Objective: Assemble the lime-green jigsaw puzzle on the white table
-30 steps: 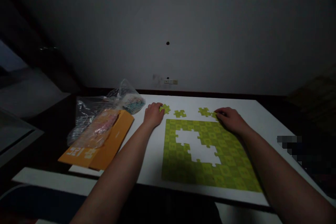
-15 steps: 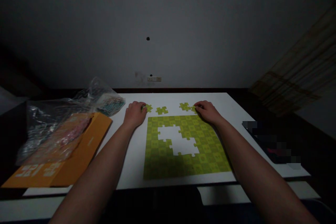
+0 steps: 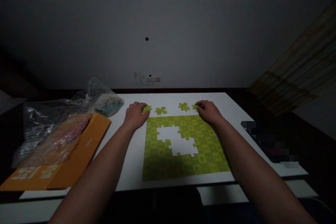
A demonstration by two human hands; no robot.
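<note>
A green checkered jigsaw puzzle (image 3: 172, 168) lies flat on the white table, with a white gap of joined piece shapes in its middle. Beyond its far left corner, my left hand (image 3: 135, 114) has thumb and fingers closed at the edge of a green puzzle piece (image 3: 147, 109). My right hand (image 3: 210, 111), past the far right corner, pinches another piece (image 3: 194, 107), partly hidden by the fingertips. Between the hands lie two loose pieces: one (image 3: 161, 111) near the left hand, one (image 3: 184, 106) near the right.
An orange envelope (image 3: 97, 131) under clear plastic bags (image 3: 47, 115) covers the table's left side. A dark flat object (image 3: 262, 140), partly pixelated, lies at the right edge. Behind the white table (image 3: 168, 99) stands a grey wall with a socket strip (image 3: 153, 79).
The piece at my right hand now sits a little apart from its neighbour, which it seemed to touch before. My left thumb has come closer to its piece. The view has shifted slightly.
</note>
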